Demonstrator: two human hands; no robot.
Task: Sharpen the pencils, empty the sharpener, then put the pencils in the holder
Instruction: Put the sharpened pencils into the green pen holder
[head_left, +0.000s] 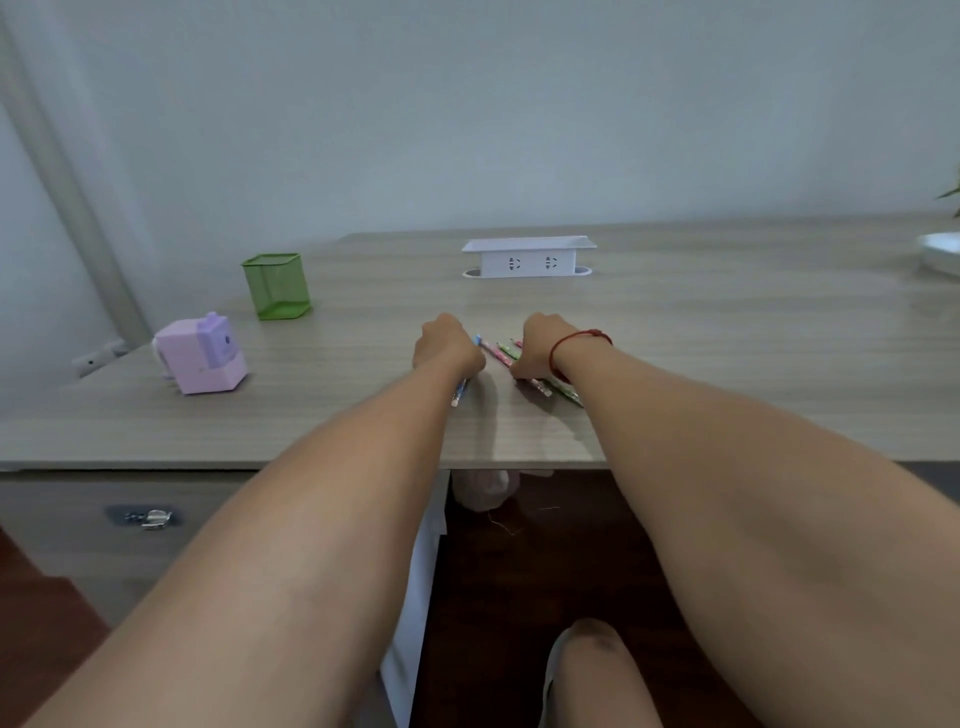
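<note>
Several patterned pencils lie on the wooden desk (675, 332) near its front middle. My left hand (447, 345) is curled down over a blue pencil (459, 391), whose end sticks out under the wrist. My right hand (540, 345), with a red string on the wrist, rests fingers-down on pink and green pencils (563, 391). Whether either hand grips a pencil is hidden by the knuckles. A pink crank sharpener (202, 356) stands at the left. Behind it is a green mesh holder (276, 285), upright and apart from both hands.
A white socket box (529, 257) sits at the back middle of the desk. A white dish (940, 254) with a plant is at the far right edge. Below the desk's left front is a drawer with a lock (148, 517).
</note>
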